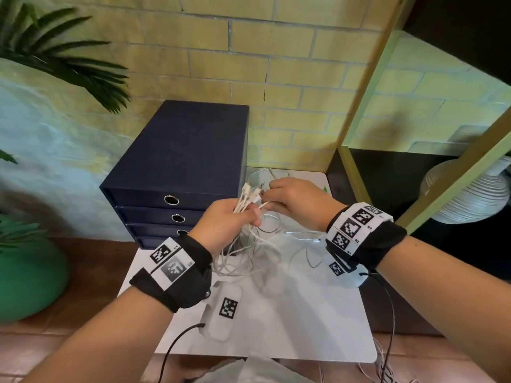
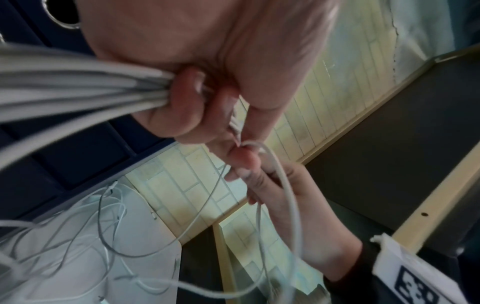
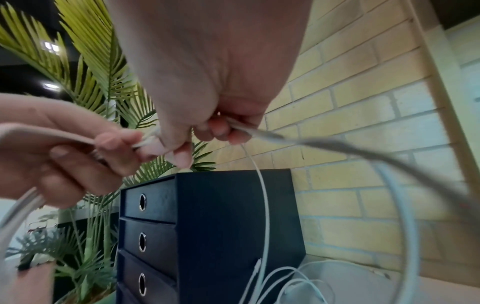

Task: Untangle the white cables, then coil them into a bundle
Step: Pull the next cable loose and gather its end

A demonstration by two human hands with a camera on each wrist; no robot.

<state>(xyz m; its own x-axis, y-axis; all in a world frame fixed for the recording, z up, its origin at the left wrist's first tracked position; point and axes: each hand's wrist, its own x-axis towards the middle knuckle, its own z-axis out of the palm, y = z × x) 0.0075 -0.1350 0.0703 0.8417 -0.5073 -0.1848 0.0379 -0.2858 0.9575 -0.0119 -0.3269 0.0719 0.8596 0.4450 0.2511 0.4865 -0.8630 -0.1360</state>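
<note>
cables [image 1: 250, 246]: white, thin, tangled loops | plugs fanned up | both hands clamped on cables, touching

Right hand [image 3: 207, 115] pinching white cables [image 3: 262, 205], left hand [image 3: 64, 156] gripping more, navy drawer unit [image 3: 221, 236] (4 drawers) below

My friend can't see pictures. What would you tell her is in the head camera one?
Two hands work on a bunch of white cables above a white table: the left hand grips the gathered plug ends, and the right hand pinches one cable beside them. A dark blue drawer box stands behind, against a yellow brick wall.
</note>
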